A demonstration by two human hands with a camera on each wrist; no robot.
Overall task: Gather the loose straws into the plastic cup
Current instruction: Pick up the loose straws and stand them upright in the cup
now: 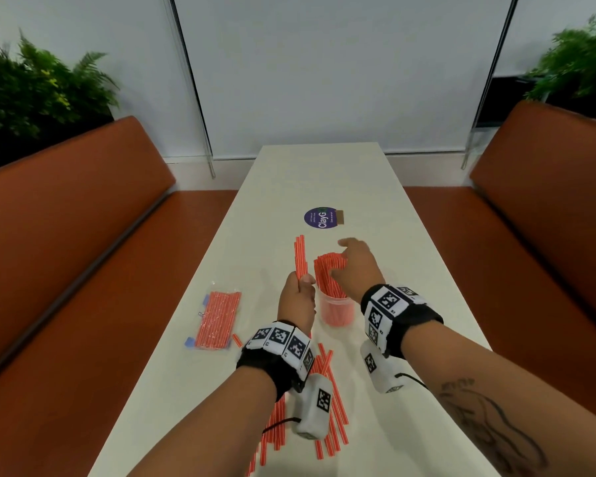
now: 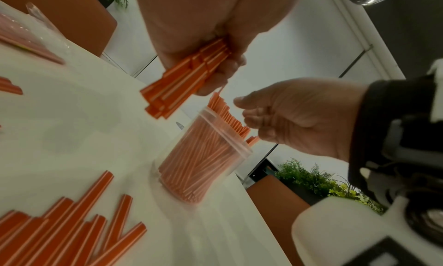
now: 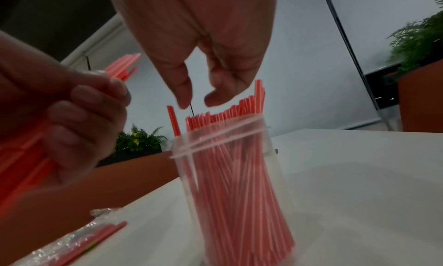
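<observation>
Bundle at the cup's 9 o'clock, ready to drop in.

Our left hand [image 1: 298,297] clamps a bundle of orange-and-white striped straws [image 1: 300,257], long axis pointing to 12, just beside the clear plastic cup [image 1: 336,309]. Our right hand [image 1: 355,266], fingers relaxed and empty, hovers over the cup's straws. A purple round sticker [image 1: 320,217] reads "ClayG…".

Red-and-white striped straws and a clear plastic cup

The cup [image 1: 336,309] stood upright, packed with straws [image 1: 329,275]; more straws [image 1: 327,404] lay loose on the white table [image 1: 410,263].
</observation>
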